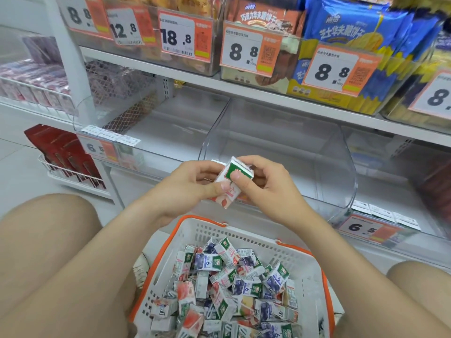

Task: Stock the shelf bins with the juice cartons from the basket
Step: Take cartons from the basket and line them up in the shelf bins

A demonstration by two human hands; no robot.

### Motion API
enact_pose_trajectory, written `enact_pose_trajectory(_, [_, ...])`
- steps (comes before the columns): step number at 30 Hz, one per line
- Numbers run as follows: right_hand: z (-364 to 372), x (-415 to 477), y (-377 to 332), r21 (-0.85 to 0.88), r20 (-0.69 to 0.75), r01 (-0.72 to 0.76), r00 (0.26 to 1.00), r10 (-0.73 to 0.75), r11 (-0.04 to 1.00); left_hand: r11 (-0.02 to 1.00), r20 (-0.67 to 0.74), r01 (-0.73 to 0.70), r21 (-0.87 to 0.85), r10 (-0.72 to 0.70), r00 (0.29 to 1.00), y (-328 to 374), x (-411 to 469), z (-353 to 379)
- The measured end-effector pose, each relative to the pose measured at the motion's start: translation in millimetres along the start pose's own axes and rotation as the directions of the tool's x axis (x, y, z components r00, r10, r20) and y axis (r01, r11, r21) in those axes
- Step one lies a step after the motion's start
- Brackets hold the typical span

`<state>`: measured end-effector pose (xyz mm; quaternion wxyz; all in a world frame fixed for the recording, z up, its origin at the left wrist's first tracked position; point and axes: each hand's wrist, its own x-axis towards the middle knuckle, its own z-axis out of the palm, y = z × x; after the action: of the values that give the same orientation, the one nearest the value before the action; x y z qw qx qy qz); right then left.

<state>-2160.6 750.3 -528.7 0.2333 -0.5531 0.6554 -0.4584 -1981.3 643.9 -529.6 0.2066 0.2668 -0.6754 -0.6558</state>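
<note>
Both forearms raised over the white plastic basket with orange rim [246, 236]. My left hand [188, 186] and right hand [264, 184] meet at one small white-and-green juice carton with a peach print [230, 184], held tilted; left thumb pinches its side, right thumb presses the green top. Just beyond my knuckles stands the clear curved-front shelf bin [280, 152], its interior open. Below my wrists, the basket holds a loose heap of mixed juice cartons [234, 286].
</note>
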Motion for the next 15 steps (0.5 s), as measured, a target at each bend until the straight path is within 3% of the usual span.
enact_pose_trajectory(2, [10,3,-7,-0.005,-0.046,0.042,0.998,-0.042,0.999,0.996,-0.021,0.004,0.088,-0.002,1.0,4,-6,-12])
enact_pose_trajectory(4, [22,9,-16,-0.049,-0.126,0.066,0.989,-0.072,0.997,0.957,-0.096,0.067,0.281,-0.041,0.995,6,-10,-29])
enact_pose_trajectory(8, [55,27,-38,-0.14,-0.226,0.118,0.963,-0.148,0.983,0.662,-0.349,0.232,0.712,0.047,0.936,-7,-11,-67])
enact_pose_trajectory(11, [87,57,-50,-0.247,-0.197,0.184,0.952,-0.235,0.951,0.516,-0.455,0.363,0.776,0.059,0.888,-28,-7,-86])
enact_pose_trajectory(15, [129,108,-51,-0.422,-0.098,0.2,0.96,-0.264,0.884,0.559,-0.394,0.338,0.757,-0.021,0.919,-53,-4,-101])
